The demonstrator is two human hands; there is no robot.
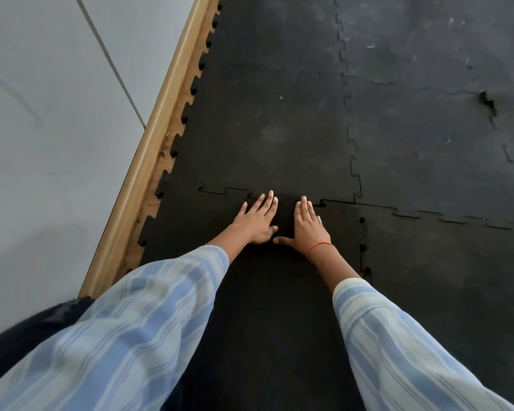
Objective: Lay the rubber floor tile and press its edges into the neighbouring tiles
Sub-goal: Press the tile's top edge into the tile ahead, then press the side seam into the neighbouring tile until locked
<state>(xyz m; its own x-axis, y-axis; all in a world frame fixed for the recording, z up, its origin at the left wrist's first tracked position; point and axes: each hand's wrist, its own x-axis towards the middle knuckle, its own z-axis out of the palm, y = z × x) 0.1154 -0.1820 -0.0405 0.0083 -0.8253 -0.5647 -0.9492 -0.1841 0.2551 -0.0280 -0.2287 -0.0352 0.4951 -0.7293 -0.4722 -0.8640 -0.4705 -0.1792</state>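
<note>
Rubber floor tile [267,307]: black, interlocking toothed edges, lying flat on the floor at the wall-side edge of the laid area, under both forearms.
Far edge: meets the neighbouring tile ahead [267,129] along a jigsaw seam [220,191]; teeth to the left of the hands look seated, while a small dark gap shows just right of the right fingertips, though the light is too poor to be sure.
Right edge: toothed joint against the right-hand tile [442,277].
Left hand [257,221]: flat, fingers spread, palm down on the tile at the far seam, gripping nothing.
Right hand [307,225]: likewise flat and unclenched beside it, thumbs nearly touching; red thread [319,245] at the wrist.
Sleeves [131,336]: blue and white striped.
Wooden skirting [149,149]: along the tiles' left edge, below a grey wall [42,114].
</note>
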